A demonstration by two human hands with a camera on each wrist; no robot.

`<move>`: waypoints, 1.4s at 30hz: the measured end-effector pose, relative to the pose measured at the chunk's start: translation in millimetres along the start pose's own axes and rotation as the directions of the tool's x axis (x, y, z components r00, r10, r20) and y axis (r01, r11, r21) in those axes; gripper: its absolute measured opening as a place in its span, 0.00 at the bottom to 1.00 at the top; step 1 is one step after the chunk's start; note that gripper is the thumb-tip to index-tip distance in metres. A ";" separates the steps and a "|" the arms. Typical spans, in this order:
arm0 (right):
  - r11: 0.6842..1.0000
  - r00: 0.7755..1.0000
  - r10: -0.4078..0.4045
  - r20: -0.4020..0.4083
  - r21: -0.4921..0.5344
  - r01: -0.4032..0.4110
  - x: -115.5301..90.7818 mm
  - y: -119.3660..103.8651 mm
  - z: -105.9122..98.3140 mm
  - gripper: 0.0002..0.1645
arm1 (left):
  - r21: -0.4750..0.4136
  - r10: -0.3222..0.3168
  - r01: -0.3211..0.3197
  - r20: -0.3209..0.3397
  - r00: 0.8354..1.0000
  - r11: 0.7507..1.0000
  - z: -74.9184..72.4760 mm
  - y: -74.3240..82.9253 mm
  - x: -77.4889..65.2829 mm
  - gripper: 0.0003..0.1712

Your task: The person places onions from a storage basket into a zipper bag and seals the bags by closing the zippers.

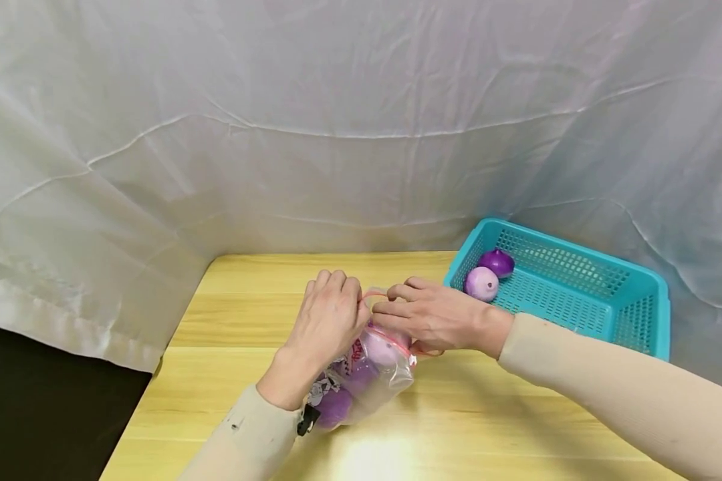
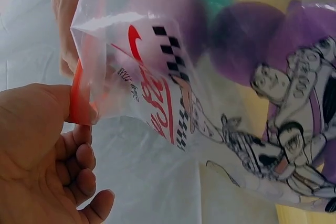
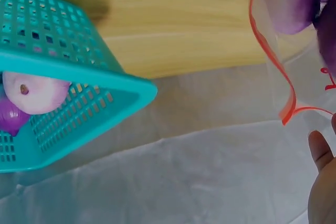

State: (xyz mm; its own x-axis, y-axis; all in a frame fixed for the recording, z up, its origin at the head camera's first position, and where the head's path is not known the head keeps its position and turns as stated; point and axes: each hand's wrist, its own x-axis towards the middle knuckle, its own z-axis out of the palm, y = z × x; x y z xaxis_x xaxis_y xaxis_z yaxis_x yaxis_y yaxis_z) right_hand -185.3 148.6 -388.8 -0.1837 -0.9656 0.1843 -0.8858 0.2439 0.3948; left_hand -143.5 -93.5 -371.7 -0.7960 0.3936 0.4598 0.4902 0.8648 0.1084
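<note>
A clear zip-top bag with a red zip edge and cartoon print holds several purple onions. Its mouth gapes in the right wrist view. My left hand pinches the red rim between thumb and forefinger, its other fingers loosely bent, as the left wrist view shows. Opposite it, my right hand holds the rim too, with bent fingers over the mouth. Only part of that hand shows at the right wrist view's edge, so its pinch is mostly hidden. The onions sit below both hands inside the bag.
A turquoise perforated basket stands at the right rear of the wooden table. Two onions, one pale and one dark purple, lie in its left end. Grey-white curtain hangs behind the table.
</note>
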 end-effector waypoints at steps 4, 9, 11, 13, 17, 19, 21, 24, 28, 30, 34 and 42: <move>0.999 1.000 -0.003 -0.006 -0.032 0.003 -2.4 0.7 1.2 0.49 | -0.008 -0.014 0.014 -0.005 1.000 1.000 -0.3 -2.8 1.0 0.07; 0.997 0.997 0.024 -0.067 -0.071 -0.029 -15.6 5.2 0.6 0.36 | -0.031 -0.056 0.056 -0.012 0.998 0.998 -2.6 -8.1 0.9 0.07; 0.996 0.995 0.055 -0.084 -0.071 -0.061 -22.6 5.7 -0.2 0.32 | -0.036 -0.068 0.067 -0.016 0.998 0.997 -1.9 -9.0 -0.2 0.07; 0.993 0.992 0.092 -0.088 -0.068 -0.098 -31.3 6.4 -1.0 0.30 | -0.035 -0.069 0.068 -0.017 0.997 0.997 0.4 -8.8 -1.6 0.08; 0.983 0.980 0.173 -0.096 -0.040 -0.177 -52.9 9.0 -0.7 0.25 | -0.012 -0.036 0.036 -0.015 0.999 0.999 8.7 -7.4 -4.2 0.09; 0.977 0.973 0.206 -0.102 -0.023 -0.210 -64.3 11.3 0.1 0.20 | 0.003 -0.010 0.010 -0.015 1.000 1.000 13.2 -6.8 -5.4 0.10; 0.970 0.965 0.240 -0.104 -0.008 -0.242 -75.3 15.0 0.6 0.20 | 0.012 0.011 -0.010 -0.019 1.000 1.000 16.4 -6.3 -5.9 0.10; 0.959 0.955 0.281 -0.096 -0.012 -0.283 -92.3 22.4 1.7 0.27 | 0.013 0.016 -0.016 -0.025 1.000 1.000 18.3 -6.1 -6.5 0.10; 0.944 0.945 0.326 -0.041 -0.036 -0.327 -117.4 36.6 3.8 0.19 | 0.004 0.002 -0.002 -0.035 0.999 1.000 17.5 -6.7 -6.4 0.10; 0.935 0.936 0.351 -0.002 -0.054 -0.351 -130.1 44.1 5.5 0.21 | -0.001 -0.001 0.001 -0.037 0.999 1.000 17.0 -6.7 -6.7 0.09; 0.916 0.917 0.394 0.062 -0.113 -0.385 -153.8 57.4 10.1 0.28 | -0.010 -0.009 0.008 -0.039 0.999 1.000 17.0 -5.6 -7.5 0.09; 0.875 0.869 0.470 0.152 -0.212 -0.436 -188.2 76.5 18.6 0.34 | -0.021 -0.017 0.016 -0.043 0.999 1.000 17.1 -4.1 -8.8 0.10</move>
State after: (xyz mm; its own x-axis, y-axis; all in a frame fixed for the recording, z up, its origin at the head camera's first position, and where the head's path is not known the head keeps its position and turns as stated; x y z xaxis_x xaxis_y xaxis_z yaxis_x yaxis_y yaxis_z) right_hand -226.4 347.3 -410.0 -0.6409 -0.7385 0.2094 -0.6043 0.6536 0.4557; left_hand -144.6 -95.1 -391.2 -0.7885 0.3649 0.4951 0.4843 0.8645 0.1341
